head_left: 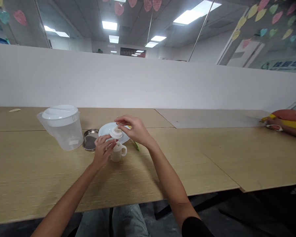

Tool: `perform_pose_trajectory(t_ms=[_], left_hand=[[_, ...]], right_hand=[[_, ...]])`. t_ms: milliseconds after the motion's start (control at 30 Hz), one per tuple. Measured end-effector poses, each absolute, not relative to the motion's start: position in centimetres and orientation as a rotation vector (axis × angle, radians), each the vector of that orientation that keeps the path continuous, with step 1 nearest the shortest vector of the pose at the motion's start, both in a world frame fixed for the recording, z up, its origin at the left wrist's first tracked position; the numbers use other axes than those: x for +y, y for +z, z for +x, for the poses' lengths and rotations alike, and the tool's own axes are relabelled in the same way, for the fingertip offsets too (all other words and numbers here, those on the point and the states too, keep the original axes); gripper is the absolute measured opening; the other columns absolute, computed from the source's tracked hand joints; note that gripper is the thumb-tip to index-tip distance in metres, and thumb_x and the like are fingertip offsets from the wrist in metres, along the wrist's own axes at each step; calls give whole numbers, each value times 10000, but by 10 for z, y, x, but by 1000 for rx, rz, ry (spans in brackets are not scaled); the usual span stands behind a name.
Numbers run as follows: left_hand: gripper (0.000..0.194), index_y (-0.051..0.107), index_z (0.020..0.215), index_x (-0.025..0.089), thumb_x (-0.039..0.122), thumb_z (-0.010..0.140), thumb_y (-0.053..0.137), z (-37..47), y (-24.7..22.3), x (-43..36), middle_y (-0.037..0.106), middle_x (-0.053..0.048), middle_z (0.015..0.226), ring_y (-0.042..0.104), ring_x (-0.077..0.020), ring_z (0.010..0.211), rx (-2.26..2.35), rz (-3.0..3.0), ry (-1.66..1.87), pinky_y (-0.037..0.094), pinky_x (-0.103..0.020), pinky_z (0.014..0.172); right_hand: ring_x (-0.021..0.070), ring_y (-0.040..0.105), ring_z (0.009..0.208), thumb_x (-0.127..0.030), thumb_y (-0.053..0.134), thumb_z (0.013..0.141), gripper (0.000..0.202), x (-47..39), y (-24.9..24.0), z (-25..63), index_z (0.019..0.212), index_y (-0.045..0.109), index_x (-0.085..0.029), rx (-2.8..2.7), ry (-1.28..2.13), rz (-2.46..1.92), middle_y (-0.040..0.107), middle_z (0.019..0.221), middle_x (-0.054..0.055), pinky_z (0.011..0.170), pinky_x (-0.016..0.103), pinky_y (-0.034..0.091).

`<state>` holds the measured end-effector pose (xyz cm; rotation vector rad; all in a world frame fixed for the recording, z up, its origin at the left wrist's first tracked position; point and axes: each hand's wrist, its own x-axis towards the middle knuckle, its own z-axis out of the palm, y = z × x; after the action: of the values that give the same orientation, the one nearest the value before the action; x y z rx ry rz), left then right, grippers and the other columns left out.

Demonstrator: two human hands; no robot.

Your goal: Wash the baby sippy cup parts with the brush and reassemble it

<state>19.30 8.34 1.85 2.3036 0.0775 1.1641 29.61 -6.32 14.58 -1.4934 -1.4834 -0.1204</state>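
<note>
A small see-through baby bottle (pixel 116 154) with a white side handle stands upright on the wooden table in front of me. A white ring-shaped cap (pixel 116 133) sits at or just over its top; I cannot tell whether the two touch. From the left, my left hand (pixel 105 149) is closed around the neck of the bottle, fingertips just under the cap. Coming in from above and the right, my right hand (pixel 132 129) has its thumb and fingers pinched at the top of the cap. What lies inside the cap is too small to make out.
Behind the bottle lies a white plate (pixel 103 130), with a green strip-like thing (pixel 137 146) beside it. A round metal-rimmed dish or sieve (pixel 90 141) and a lidded clear pitcher (pixel 66 133) stand to the left. Another person's arm (pixel 292 131) rests at the far right.
</note>
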Motion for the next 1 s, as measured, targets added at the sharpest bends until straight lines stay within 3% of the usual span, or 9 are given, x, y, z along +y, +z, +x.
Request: perform_pose_trajectory(t_ms=[167,300,633,767,1000], left_hand=[[238,711,875,243,396,874,530,192,26,89,707,-25,917,601,-193,942,128,2146,1324,348,-384,964],[229,714,797,224,404,838,579,194,25,99,722,-26,887,631,-184,858,265,2004,1442,377,-394,968],[410,728,897,134,480,679,699,215,7,105,706,-64,778,639,-174,728,419,1362,1201,517,-322,742],[415,718,932,137,468,682,705,220,3,96,670,-38,740,603,-123,679,370,1244,1148,496,-253,665],[403,696,947,140,449,688,704,220,7,78,650,-27,749,553,-87,608,415,1104,1207,468,-217,594]], right_hand=[[134,638,880,-261,590,810,195,-64,148,296,988,643,-200,-1339,-136,-1376,669,976,33,848,309,532],[139,629,862,-302,606,800,155,-71,153,309,903,641,-191,-1120,-255,-1279,657,944,37,815,309,534],[126,633,729,-262,599,713,129,-45,135,329,806,608,-173,-966,-102,-1346,662,835,23,723,283,539],[118,624,724,-221,552,720,142,-22,115,323,838,610,-165,-962,-19,-1467,654,841,23,719,261,523],[97,584,718,-185,340,784,357,19,66,299,1072,546,-135,-664,103,-1528,630,924,47,660,191,478]])
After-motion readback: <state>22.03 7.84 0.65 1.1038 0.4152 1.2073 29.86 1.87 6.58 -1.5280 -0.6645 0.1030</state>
